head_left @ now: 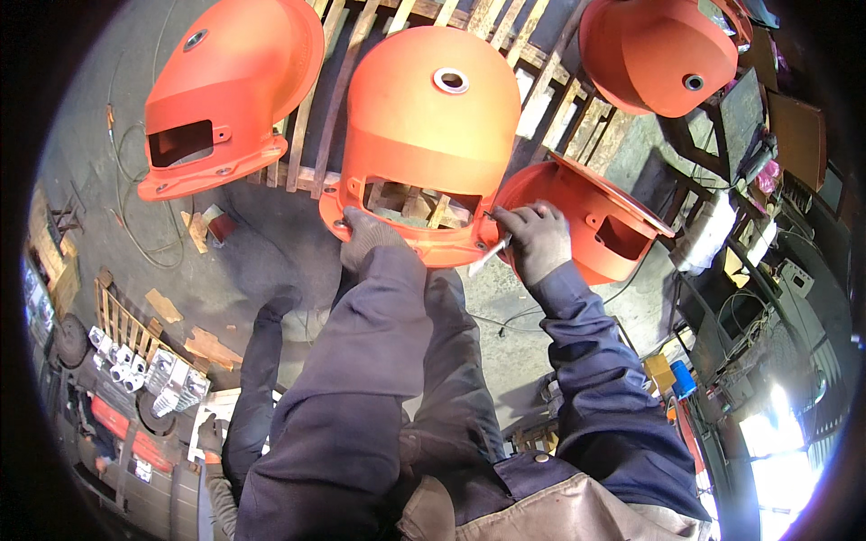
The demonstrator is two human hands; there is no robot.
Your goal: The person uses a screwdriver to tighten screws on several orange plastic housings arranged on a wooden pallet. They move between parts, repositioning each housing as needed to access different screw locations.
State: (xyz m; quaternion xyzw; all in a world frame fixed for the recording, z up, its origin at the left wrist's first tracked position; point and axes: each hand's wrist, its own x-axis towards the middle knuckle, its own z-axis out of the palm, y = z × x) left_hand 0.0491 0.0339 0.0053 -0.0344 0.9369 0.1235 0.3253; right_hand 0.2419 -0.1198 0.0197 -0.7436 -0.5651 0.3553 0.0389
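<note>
Straight ahead stands a large orange painted metal housing (433, 108) with a domed top, a round hole and a rectangular window. My left hand (372, 242), in a grey glove, grips the left part of its bottom flange beside a bolt hole; some fingers are hidden. At the flange's right end is my gloved right hand (541, 239), its fingers curled in a pinch. A pale flat strip (489, 257) sticks out below those fingers, angled down and left; its kind is unclear. Just right of it, partly behind my hand, another orange housing (595, 216) lies tilted.
More orange housings stand at the far left (230, 90) and far right (663, 54). Wooden slats (541, 63) lie beneath. A hose (135, 239) curls over the left floor. Another person's gloved hand (210, 437) shows at lower left, near a crate of metal parts (167, 383).
</note>
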